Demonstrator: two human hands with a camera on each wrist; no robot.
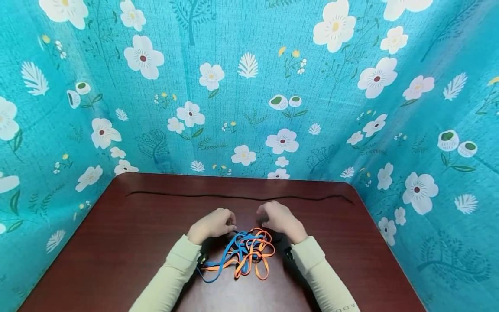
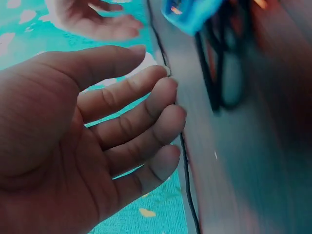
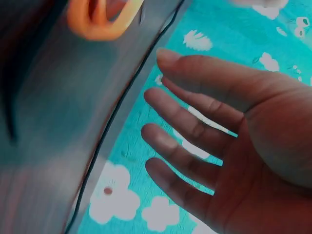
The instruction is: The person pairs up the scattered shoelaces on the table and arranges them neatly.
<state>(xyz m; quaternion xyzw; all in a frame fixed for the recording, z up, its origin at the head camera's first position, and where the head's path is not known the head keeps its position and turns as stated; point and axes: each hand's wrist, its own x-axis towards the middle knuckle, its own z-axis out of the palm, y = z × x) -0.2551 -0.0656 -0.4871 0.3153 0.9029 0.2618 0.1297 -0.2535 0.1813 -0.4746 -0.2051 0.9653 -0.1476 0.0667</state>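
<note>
My left hand (image 1: 213,223) hovers at the upper left of a tangled pile of flat laces, its fingers loosely bent and holding nothing. Opposite it, at the pile's upper right, my right hand (image 1: 282,220) is relaxed too, with nothing in its grasp. The pile mixes a blue lace (image 1: 223,261) and an orange lace (image 1: 238,271), with dark strands partly hidden among them. Behind both hands, a black lace (image 1: 234,197) lies stretched out across the table. Both wrist views show spread, bent fingers and bare palms.
The dark reddish-brown table (image 1: 128,242) has rounded far corners. A teal flowered curtain (image 1: 234,117) hangs behind the table and along both sides. Light sleeves (image 1: 171,273) cover both forearms, and a dark band shows at each wrist.
</note>
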